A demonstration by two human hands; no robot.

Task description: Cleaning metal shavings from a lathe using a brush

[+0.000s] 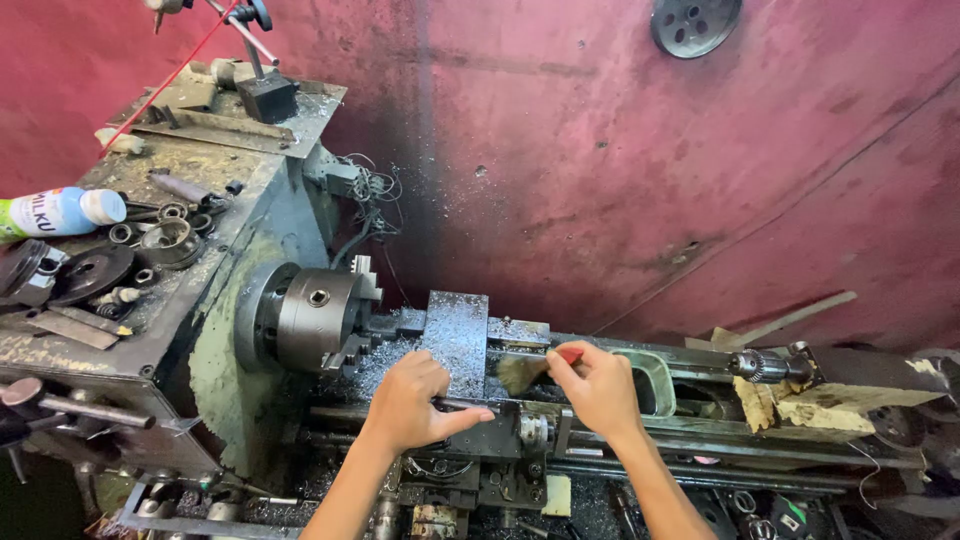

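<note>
While gripped, brush pointing left.

A dark steel chuck faced right from the worn grey-green headstock of the lathe, metal shavings scattered beneath it. Loose rings, a black pulley wheel and flat bars littered the headstock's top, where a white and blue plastic bottle lay on its side. A drill chuck pointed left from the tailstock, near torn pieces of wood. Behind the machine stood a stained dark-red wall, bearing a round perforated disc.
</note>
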